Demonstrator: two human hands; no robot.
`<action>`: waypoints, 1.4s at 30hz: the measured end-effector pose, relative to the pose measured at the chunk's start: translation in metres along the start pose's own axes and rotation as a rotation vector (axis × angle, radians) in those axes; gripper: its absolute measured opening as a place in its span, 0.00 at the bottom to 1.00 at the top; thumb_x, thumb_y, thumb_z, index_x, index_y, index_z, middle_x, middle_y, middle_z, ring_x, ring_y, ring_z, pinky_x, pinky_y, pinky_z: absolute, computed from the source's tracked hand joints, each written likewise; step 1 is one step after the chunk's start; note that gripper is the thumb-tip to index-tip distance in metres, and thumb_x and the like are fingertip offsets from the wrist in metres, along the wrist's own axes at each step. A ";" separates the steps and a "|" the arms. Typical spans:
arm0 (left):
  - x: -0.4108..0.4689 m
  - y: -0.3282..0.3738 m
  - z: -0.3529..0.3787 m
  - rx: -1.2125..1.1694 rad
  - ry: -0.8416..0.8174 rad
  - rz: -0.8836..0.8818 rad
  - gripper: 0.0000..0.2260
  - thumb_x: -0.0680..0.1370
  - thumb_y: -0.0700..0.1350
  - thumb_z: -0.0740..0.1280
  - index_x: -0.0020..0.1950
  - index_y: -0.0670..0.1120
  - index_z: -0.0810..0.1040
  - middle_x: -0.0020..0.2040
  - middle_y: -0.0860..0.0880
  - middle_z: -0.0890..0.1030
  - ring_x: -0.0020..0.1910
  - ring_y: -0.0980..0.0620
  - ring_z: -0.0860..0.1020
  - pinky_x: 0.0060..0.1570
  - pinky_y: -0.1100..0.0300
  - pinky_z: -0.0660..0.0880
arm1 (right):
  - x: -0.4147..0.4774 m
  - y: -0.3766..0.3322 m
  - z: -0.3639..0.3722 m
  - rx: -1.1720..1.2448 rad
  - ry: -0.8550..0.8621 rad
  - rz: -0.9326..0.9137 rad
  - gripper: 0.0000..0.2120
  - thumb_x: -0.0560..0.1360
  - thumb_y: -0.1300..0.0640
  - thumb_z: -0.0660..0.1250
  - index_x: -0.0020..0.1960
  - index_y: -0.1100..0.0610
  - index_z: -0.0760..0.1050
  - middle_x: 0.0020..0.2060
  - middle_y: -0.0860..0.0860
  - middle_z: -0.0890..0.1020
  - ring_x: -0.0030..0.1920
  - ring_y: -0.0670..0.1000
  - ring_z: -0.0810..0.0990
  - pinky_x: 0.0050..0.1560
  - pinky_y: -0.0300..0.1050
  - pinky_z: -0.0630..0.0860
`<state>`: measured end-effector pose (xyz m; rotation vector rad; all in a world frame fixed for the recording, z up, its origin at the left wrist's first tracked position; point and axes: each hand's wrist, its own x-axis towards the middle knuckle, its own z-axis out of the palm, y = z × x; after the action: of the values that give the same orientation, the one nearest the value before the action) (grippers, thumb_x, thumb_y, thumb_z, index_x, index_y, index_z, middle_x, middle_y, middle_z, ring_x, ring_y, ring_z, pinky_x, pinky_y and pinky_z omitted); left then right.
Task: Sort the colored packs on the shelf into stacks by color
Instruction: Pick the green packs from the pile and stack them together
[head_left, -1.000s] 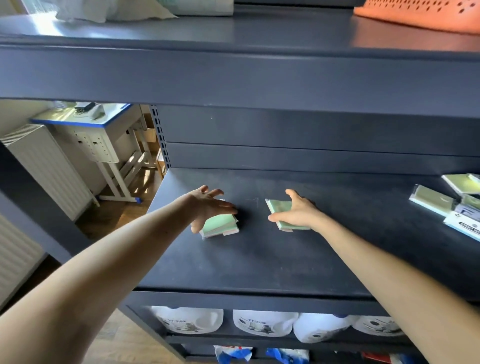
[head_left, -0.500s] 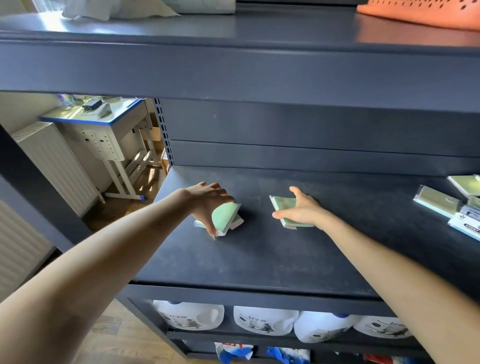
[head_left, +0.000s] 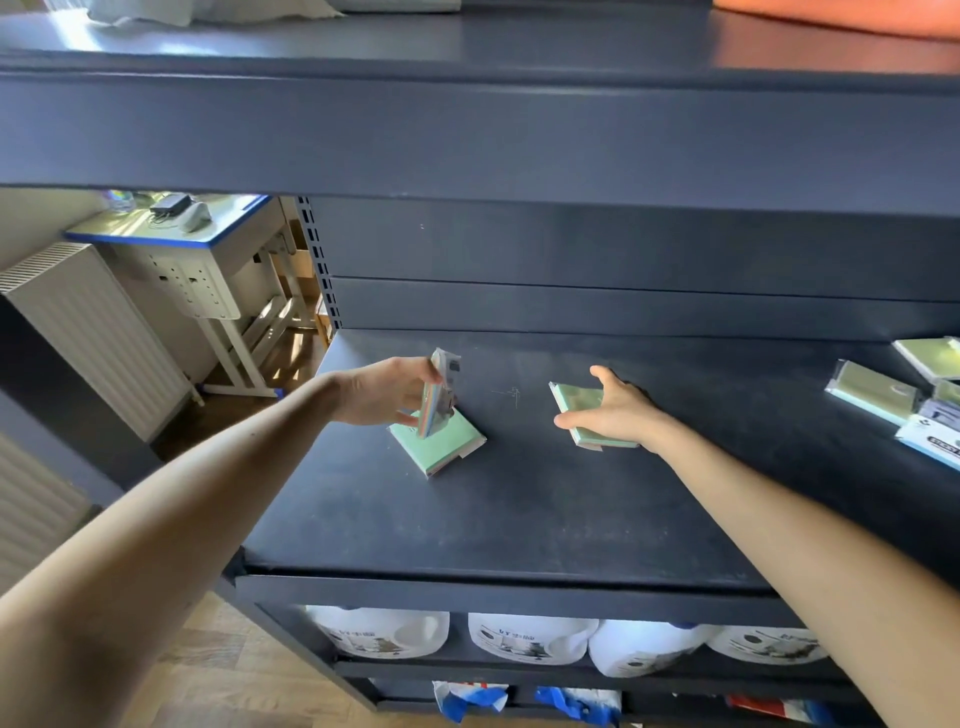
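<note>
Green pack (head_left: 439, 397) upright on edge, left fingers (head_left: 410, 418) clamped, right hand (head_left: 610, 410) splayed on flat pack (head_left: 574, 405)

Right hand (head_left: 610, 410) covers much of a green pack (head_left: 576, 402).

The shelf (head_left: 519, 519) lies bare along its whole front half, and a bare strip separates the green pack (head_left: 441, 441) lying under the left hand (head_left: 384, 389) from the green pack (head_left: 587, 415) under the right hand (head_left: 618, 410). The upper shelf board (head_left: 467, 130) caps the opening from above, and the back panel (head_left: 571, 260) closes it behind. A cluster of loose packs (head_left: 883, 395) crowds the far right end, and a perforated upright (head_left: 322, 270) bounds the left rear corner.
</note>
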<state>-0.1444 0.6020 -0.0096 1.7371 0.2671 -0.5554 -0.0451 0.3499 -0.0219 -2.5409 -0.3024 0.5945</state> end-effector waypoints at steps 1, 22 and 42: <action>0.002 -0.001 0.000 -0.024 0.014 -0.001 0.28 0.55 0.55 0.65 0.53 0.46 0.74 0.50 0.46 0.79 0.52 0.47 0.75 0.57 0.55 0.68 | 0.000 0.000 0.000 -0.002 -0.001 0.000 0.44 0.67 0.45 0.71 0.76 0.48 0.50 0.71 0.55 0.64 0.71 0.57 0.63 0.66 0.51 0.68; 0.036 -0.023 0.047 0.673 0.663 -0.042 0.25 0.64 0.60 0.70 0.55 0.54 0.64 0.56 0.52 0.75 0.56 0.44 0.69 0.49 0.55 0.69 | 0.001 0.001 0.003 -0.010 -0.016 -0.014 0.44 0.68 0.46 0.71 0.76 0.48 0.50 0.71 0.55 0.64 0.71 0.57 0.62 0.65 0.50 0.67; 0.028 -0.019 0.050 0.970 0.558 -0.171 0.39 0.62 0.60 0.74 0.66 0.52 0.59 0.58 0.42 0.73 0.59 0.38 0.72 0.46 0.52 0.68 | -0.006 -0.005 0.007 -0.022 -0.008 -0.029 0.44 0.68 0.46 0.71 0.76 0.49 0.50 0.71 0.55 0.65 0.71 0.57 0.61 0.65 0.49 0.67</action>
<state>-0.1405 0.5556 -0.0476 2.8286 0.6087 -0.3109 -0.0545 0.3555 -0.0227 -2.5518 -0.3501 0.5932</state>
